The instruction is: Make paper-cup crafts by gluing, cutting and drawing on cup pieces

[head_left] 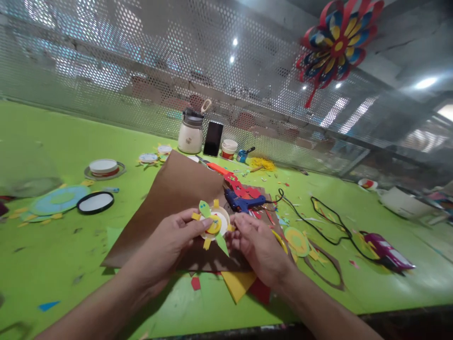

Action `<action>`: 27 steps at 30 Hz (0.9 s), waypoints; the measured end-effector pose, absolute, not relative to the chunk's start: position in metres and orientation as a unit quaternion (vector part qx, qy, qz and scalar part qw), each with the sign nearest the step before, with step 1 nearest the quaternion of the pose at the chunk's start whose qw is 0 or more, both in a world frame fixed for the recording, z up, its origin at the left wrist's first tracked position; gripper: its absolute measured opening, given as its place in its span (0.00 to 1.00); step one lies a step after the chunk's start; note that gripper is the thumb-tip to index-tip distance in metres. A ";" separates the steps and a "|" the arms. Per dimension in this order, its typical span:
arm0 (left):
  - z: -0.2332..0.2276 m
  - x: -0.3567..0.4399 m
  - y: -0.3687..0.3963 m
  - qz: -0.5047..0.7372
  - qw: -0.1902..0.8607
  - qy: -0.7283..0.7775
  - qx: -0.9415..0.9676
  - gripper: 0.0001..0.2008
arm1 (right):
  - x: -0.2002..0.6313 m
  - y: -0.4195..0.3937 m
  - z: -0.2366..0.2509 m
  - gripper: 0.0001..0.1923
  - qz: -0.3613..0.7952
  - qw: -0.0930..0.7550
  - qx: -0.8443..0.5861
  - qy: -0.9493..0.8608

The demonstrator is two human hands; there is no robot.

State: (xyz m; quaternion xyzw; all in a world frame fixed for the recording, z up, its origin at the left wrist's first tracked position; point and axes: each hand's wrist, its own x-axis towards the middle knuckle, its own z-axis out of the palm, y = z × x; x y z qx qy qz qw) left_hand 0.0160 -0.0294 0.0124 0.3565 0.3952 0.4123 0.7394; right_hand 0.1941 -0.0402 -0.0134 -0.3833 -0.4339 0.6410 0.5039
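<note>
Paper turtle (214, 223) held above brown sheet (177, 198) at table (53, 255) centre; left hand (170, 243) pinched on its 9 o'clock edge, right hand (258, 245) fingertips closed at 3 o'clock. Assembly step judged underway; next move needs piece kept steady, glue gun (242, 202) at 1 o'clock.

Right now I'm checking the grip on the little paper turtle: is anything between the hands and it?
Nothing visible is. The left hand pinches the paper turtle at its left edge, and the right hand has its fingertips at the right edge. The blue glue gun lies behind it on the brown sheet, apart from the turtle.
</note>
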 end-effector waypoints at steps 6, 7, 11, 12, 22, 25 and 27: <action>0.000 0.015 -0.028 0.354 0.697 0.419 0.461 0.17 | 0.202 -0.033 0.000 0.16 0.474 0.490 -0.469 -0.562; -0.001 0.016 -0.028 0.347 0.689 0.416 0.481 0.16 | 0.202 -0.033 0.002 0.15 0.459 0.475 -0.478 -0.579; -0.003 0.018 -0.027 0.313 0.663 0.411 0.542 0.14 | 0.199 -0.033 0.001 0.16 0.463 0.443 -0.505 -0.579; -0.003 0.018 -0.027 0.309 0.660 0.413 0.546 0.13 | 0.198 -0.033 -0.001 0.16 0.481 0.445 -0.503 -0.564; 0.004 0.020 -0.031 0.309 0.650 0.432 0.544 0.11 | 0.196 -0.035 -0.016 0.18 0.662 0.474 -0.404 -0.417; 0.004 0.021 -0.030 0.300 0.639 0.423 0.567 0.10 | 0.196 -0.039 -0.011 0.19 0.566 0.476 -0.445 -0.505; 0.003 0.022 -0.029 0.296 0.625 0.417 0.590 0.10 | 0.196 -0.040 -0.007 0.22 0.486 0.451 -0.481 -0.574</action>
